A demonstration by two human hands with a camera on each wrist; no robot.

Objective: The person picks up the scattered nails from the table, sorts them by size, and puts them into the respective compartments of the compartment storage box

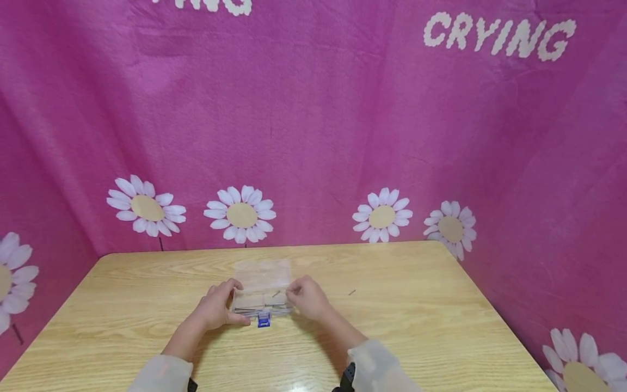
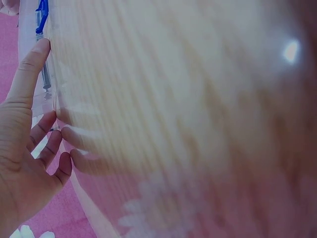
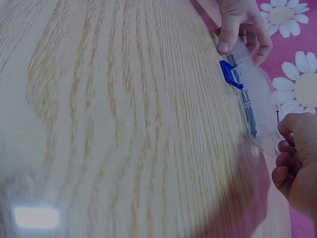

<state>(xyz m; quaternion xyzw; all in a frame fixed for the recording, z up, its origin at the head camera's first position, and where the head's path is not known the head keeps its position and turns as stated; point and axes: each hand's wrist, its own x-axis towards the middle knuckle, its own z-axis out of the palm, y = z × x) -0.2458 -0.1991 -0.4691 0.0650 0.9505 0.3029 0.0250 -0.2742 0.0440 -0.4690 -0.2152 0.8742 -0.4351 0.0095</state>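
A clear plastic box (image 1: 250, 301) with a blue latch (image 1: 263, 319) lies on the table, its clear lid (image 1: 263, 274) swung back away from the person. Long thin dark metal rods (image 3: 249, 114) lie along its front side. My left hand (image 1: 215, 307) holds the box's left end, thumb along the front and fingers round behind. At the right end, my right hand (image 1: 307, 298) pinches a small thin metal pin (image 3: 278, 115) between thumb and forefinger. The pin sticks out over the box, and the other right fingers are curled in.
A similar small metal piece (image 1: 351, 292) lies on the wooden table (image 1: 421, 326) to the right of the box. Behind and at both sides of the table hangs a pink cloth (image 1: 313, 136) with white daisies and lettering.
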